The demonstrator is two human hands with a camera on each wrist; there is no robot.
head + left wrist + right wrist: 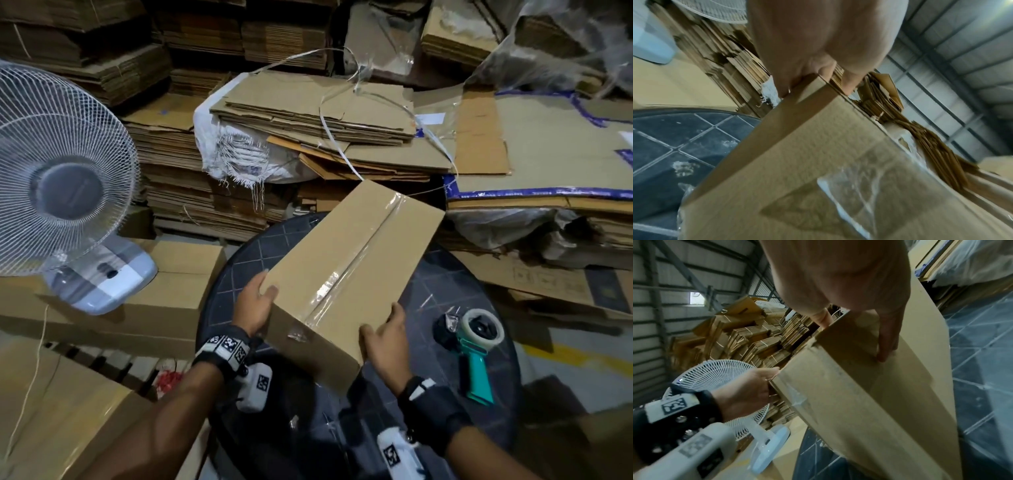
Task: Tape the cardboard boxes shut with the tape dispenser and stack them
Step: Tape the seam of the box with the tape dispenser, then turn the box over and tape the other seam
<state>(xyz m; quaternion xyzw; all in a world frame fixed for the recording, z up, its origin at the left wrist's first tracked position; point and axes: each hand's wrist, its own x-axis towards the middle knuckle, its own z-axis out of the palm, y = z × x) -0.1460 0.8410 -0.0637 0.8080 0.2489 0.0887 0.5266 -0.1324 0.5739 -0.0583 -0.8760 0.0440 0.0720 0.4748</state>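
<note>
Fingers (pixel 887 344) of the right hand (pixel 385 337) lie flat and fairly straight along the near right side of the cardboard box (pixel 349 270), thumb up on the top edge. The left hand (pixel 255 303) clamps the box's near left corner, thumb curled over the top and fingers (pixel 783 87) down the side. The box hangs tilted above the dark round bench (pixel 246 260), and clear tape (pixel 356 260) runs along its top seam. Right of the box, the teal tape dispenser (pixel 478 346) lies on the bench. Left of the box stands a white fan (pixel 58 178). Beyond the box, flattened cardboard stacks (pixel 315 113) are piled high.
</note>
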